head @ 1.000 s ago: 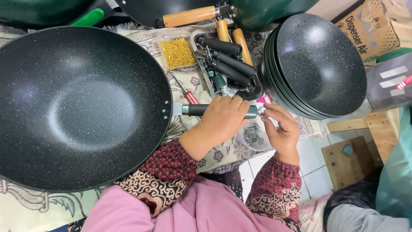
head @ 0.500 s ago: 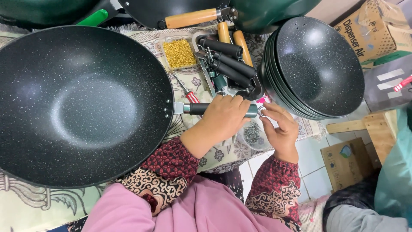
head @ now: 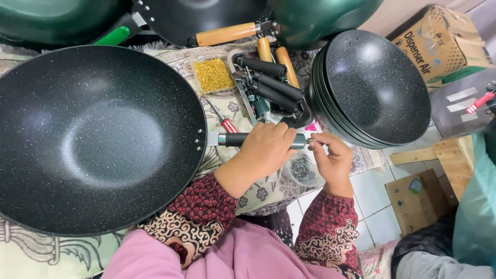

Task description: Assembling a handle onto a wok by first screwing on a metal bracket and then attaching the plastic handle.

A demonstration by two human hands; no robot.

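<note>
A large black speckled wok (head: 98,139) lies on a patterned cloth and fills the left of the head view. Its dark handle (head: 232,139) points right. My left hand (head: 266,151) is closed around that handle from above. My right hand (head: 330,161) sits at the handle's far end, with thumb and fingers pinching a small metal part (head: 310,140) there. What exactly the part is I cannot tell. A small clear bowl of dark screws (head: 299,168) sits just below both hands.
A stack of black woks (head: 377,88) stands at the right. Loose black handles (head: 274,82), wooden handles (head: 225,34), a tray of golden screws (head: 213,75) and a red screwdriver (head: 225,123) lie behind my hands. A cardboard box (head: 444,41) and another person's clothing (head: 470,217) are at the right.
</note>
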